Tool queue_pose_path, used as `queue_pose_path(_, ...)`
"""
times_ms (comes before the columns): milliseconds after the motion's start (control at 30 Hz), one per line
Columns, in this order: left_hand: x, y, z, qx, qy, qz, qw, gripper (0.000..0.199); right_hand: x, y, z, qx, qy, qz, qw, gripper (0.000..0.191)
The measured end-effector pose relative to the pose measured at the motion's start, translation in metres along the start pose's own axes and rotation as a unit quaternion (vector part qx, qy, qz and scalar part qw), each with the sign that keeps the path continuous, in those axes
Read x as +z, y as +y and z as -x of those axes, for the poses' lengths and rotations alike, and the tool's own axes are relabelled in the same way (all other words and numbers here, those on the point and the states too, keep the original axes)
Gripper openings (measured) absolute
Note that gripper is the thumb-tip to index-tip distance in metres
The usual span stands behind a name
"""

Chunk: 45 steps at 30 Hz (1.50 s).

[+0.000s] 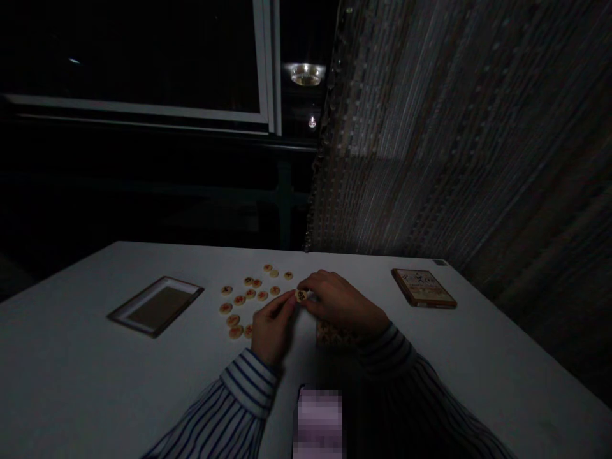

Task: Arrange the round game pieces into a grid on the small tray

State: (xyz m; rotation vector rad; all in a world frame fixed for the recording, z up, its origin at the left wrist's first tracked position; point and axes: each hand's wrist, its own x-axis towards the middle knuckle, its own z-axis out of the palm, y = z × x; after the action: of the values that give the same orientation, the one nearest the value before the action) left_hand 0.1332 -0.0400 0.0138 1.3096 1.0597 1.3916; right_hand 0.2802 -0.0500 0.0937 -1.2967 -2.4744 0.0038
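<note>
A round Chinese chess piece [301, 296] with a dark character on its face is held up between my two hands. My left hand [273, 325] pinches its left side between thumb and fingers. From the right, the thumb and fingers of my right hand [342, 303] close on the same piece. Partly hidden below my right hand, a block of chess pieces [331, 334] lies packed close together. To the left of my hands, several loose chess pieces [250, 294] are scattered on the white table, mostly with reddish characters and some dark. My left hand covers part of the nearest ones.
On the white table [191, 382], a shallow open box tray [157, 306] lies at the left and a printed brown box lid [424, 288] at the right. A string curtain [406, 127] hangs behind. A pixelated pinkish object [319, 424] is at the near edge.
</note>
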Motion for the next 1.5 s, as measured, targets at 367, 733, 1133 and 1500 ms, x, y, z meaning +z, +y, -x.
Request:
queue_pose_path(367,0.008,-0.008,0.006,0.053,-0.084,-0.142,0.985,0.028,-0.008,0.024,0.007,0.095,-0.038,0.027,0.994,0.029)
queue_pose_path(733,0.007,-0.014,0.012,0.192,-0.179,-0.312,0.913,0.029,0.002,0.04,0.012,0.162,-0.14,0.083,0.973,0.031)
queue_pose_path(1133,0.006,-0.013,0.014,0.186,-0.224,-0.382,0.877,0.037,0.02,0.042,0.012,0.163,-0.148,0.109,0.969,0.03)
queue_pose_path(1500,0.006,-0.012,0.014,0.171,-0.243,-0.391,0.871,0.041,0.02,0.035,0.009,0.167,-0.167,0.132,0.963,0.029)
